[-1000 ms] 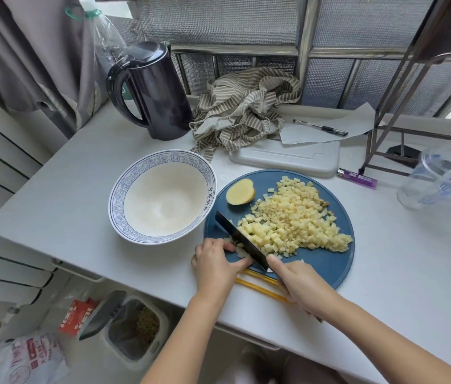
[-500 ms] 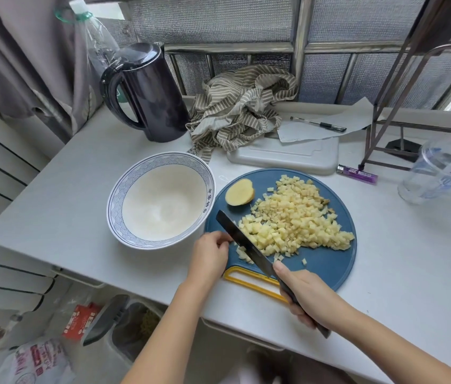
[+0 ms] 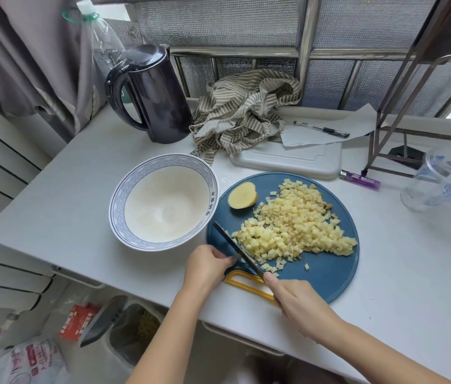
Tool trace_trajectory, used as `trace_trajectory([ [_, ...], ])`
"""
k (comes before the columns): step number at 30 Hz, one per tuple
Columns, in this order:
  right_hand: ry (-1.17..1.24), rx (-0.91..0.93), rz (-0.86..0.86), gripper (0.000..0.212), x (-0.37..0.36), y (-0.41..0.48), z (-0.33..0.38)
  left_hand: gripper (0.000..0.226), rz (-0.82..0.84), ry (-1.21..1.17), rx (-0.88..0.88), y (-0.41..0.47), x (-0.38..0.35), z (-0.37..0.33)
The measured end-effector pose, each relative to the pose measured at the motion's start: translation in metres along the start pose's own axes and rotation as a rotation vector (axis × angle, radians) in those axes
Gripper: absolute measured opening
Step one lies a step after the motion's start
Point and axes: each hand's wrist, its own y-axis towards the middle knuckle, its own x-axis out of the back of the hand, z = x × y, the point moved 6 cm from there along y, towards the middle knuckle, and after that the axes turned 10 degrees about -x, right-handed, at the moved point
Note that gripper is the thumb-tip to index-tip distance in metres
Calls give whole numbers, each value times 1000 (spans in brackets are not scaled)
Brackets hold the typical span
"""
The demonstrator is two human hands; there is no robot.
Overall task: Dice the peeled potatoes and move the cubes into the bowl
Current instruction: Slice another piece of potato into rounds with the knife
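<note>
Glaze, plastic and cloth on a smooth, matt white table (image 3: 66,206)
Left of centre, the bowl (image 3: 160,159) is glossy glazed ceramic. The cutting board (image 3: 329,273) beside it is matt blue plastic, and the knife (image 3: 232,245) blade is dull black. Upper left, the kettle (image 3: 160,101) is dark and glossy. The cloth (image 3: 243,112) is crumpled striped fabric, the paper (image 3: 357,126) is matt, and the cup (image 3: 445,178) at right is clear plastic.

1. Left hand (image 3: 207,266): forearm from 6 o'clock, fingers curled at board (image 3: 329,278) edge, grip unclear.
2. Right hand (image 3: 299,303): forearm from 4 o'clock, grips knife (image 3: 235,249), forefinger pointing 10 o'clock.
</note>
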Motion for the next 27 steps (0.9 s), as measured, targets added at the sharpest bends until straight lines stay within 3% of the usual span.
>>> trace_trajectory([
  [6,-4,-7,-31,62,2,-4,-7,40,96,125,7,8,-3,-9],
  [19,-267,-110,-55,60,-2,1,1,22,210,160,8,17,-1,-15],
  [27,-20,-117,27,62,13,12,7,42,206,213,62,17,-2,-14],
])
